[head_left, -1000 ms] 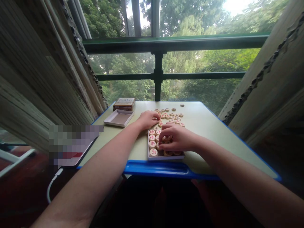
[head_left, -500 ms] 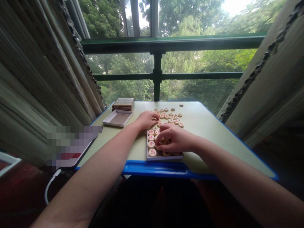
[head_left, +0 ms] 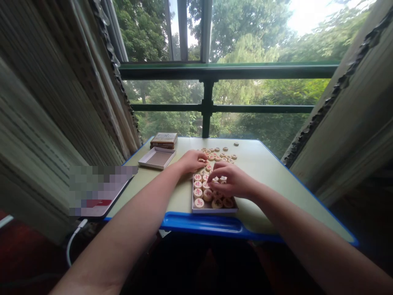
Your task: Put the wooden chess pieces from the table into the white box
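The person's right hand (head_left: 229,179) was over the open box (head_left: 215,210) of round chess pieces, which lay by the middle of the table's near edge, just beyond the blue trough (head_left: 202,222). Thumb and fingers were curled close to one another above the second column from the left; whether they were clamped on a piece could not be told. The left hand (head_left: 193,161) rested beyond the box's far left corner, its fingers bent at the near fringe of the loose pieces (head_left: 217,158); its fingertips were partly hidden, so its grip could not be told either. In the box, a full left column of red-lettered pieces (head_left: 198,192) stood along the left wall, and a gap showed in the near row, second from the left. The loose pieces spread toward the table's far edge, with a lone piece (head_left: 236,144) nearest that edge. A shallow lid (head_left: 157,158) lay near the table's left edge. The step in hand looked like seating pieces in rows, face up; the next move seemed to call for settling the piece under the right fingertips squarely, without nudging its neighbours, then filling the near-row gap.
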`<state>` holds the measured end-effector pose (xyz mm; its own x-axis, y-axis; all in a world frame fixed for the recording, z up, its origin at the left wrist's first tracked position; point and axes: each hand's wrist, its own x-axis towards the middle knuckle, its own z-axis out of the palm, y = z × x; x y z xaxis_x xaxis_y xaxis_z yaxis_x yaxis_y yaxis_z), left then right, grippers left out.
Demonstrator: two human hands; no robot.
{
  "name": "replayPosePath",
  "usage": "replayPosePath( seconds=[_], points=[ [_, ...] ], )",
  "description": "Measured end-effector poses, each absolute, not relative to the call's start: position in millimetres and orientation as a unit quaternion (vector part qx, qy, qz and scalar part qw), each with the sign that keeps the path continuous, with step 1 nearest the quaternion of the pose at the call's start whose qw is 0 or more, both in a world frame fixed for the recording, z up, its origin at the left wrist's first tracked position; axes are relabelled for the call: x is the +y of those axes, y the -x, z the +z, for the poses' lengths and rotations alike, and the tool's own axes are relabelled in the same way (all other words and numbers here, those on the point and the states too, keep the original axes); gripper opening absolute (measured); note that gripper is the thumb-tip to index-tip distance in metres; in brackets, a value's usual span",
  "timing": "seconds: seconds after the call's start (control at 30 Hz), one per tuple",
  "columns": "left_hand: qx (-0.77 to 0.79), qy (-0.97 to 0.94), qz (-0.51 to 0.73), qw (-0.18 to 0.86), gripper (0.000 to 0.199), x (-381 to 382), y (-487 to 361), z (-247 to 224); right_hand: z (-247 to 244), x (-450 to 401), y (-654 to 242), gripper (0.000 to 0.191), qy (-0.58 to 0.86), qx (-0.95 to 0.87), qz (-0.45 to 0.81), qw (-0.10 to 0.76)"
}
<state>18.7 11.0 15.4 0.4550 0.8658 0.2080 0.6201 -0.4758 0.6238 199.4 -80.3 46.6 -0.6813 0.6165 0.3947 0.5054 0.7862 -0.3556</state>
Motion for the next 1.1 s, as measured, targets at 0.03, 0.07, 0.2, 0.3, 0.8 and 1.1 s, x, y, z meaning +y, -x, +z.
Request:
replayPosePath(
  seconds=[0.03, 0.07, 0.2, 0.3, 0.8, 1.1],
  points=[
    [0.462, -0.807, 0.265, 0.255, 0.027, 9.5, -18.1, 17.2, 44.8, -75.7, -202.0, 0.011, 0.332, -0.898, 0.093, 0.274],
    [0.475, -0.792, 0.271, 0.273, 0.028, 7.9, -17.4, 19.0, 42.1, -70.1, -205.0, 0.013, 0.365, -0.878, 0.071, 0.301],
    [0.525, -0.742, 0.263, 0.323, 0.033, 1.4, -15.9, 26.2, 27.9, -45.6, -218.5, 0.019, 0.489, -0.803, 0.014, 0.341],
    [0.52, -0.759, 0.246, 0.305, 0.03, -2.3, -16.7, 29.6, 20.6, -33.8, -225.3, 0.019, 0.538, -0.787, 0.037, 0.3],
    [0.525, -0.789, 0.257, 0.19, 0.036, 11.0, -10.8, 20.8, 16.4, -25.4, -231.6, 0.023, 0.552, -0.798, 0.067, 0.234],
    [0.519, -0.773, 0.274, 0.24, 0.031, 13.2, -9.5, 21.3, 15.7, -27.5, -228.5, 0.018, 0.525, -0.802, 0.052, 0.279]
  ],
)
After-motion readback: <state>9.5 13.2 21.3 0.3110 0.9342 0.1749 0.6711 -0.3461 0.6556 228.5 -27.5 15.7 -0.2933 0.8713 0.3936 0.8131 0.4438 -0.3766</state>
